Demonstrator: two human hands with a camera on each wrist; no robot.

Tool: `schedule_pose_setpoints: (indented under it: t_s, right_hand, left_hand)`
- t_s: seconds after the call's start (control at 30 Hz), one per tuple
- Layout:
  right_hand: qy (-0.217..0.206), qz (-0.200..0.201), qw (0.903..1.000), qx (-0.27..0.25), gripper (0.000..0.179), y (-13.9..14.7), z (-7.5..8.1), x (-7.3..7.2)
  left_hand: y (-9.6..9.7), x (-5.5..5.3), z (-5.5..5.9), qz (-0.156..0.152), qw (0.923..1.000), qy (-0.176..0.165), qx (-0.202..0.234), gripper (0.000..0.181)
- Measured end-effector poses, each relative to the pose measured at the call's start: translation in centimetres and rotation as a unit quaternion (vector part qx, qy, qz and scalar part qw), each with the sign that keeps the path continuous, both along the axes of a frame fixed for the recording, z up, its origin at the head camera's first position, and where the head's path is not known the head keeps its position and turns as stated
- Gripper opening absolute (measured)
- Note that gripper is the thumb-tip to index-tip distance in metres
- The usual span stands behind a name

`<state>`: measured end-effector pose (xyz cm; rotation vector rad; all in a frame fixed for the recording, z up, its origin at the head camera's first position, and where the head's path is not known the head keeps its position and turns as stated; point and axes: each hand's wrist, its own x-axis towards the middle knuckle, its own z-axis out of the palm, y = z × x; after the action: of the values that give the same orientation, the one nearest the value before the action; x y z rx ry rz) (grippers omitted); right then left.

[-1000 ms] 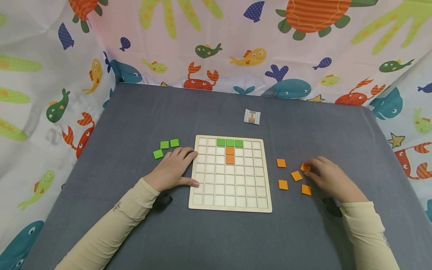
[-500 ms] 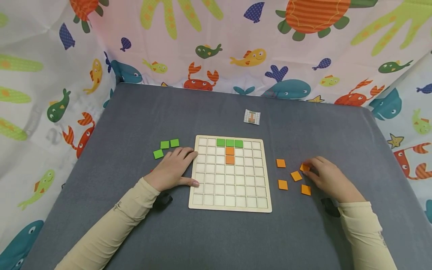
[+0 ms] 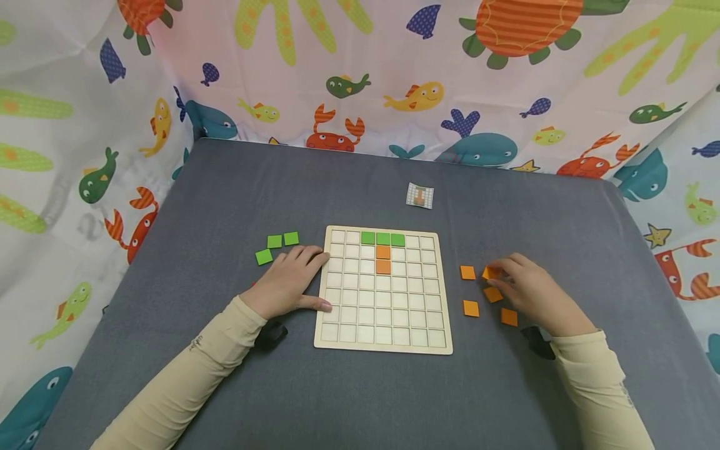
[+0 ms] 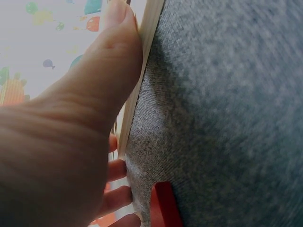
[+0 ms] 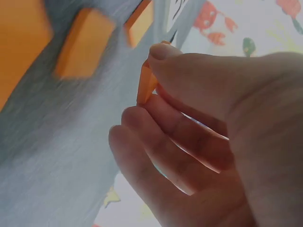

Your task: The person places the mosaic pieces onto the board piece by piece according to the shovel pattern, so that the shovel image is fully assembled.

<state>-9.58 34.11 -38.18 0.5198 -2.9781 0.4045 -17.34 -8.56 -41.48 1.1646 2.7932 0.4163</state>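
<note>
My right hand (image 3: 537, 294) pinches an orange square tile (image 5: 147, 82) between thumb and fingertips, to the right of the wooden grid board (image 3: 385, 343). Near that hand, several more orange tiles (image 3: 470, 309) lie on the grey cloth. My left hand (image 3: 289, 281) rests at the board's left edge, thumb and fingertips touching the rim, as the thumb (image 4: 113, 56) on the pale wood also shows in the left wrist view. Three green tiles (image 3: 383, 238) sit in the board's top row, and two orange tiles (image 3: 383, 266) stand below the middle one.
Three loose green tiles (image 3: 274, 242) lie beyond my left hand. A small printed card (image 3: 420, 195) is behind the board. Something red (image 4: 164, 205) lies on the cloth under the left hand. A sea-animal curtain (image 3: 382, 119) borders the table.
My right hand has picked up the upper right orange tile and moved left with it, over the neighbouring tiles. The left hand and the board have stayed in place.
</note>
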Motion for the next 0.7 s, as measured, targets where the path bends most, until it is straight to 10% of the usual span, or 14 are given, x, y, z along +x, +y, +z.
schedule_pose_setpoints:
  t_s: [0.7]
  right_hand:
    - [0.022, 0.12, 0.9925, -0.011, 0.021, -8.9, -1.1, -2.6]
  left_hand:
    - [-0.1, 0.0, 0.0, 0.002, 0.9999, -0.008, -0.007, 0.093]
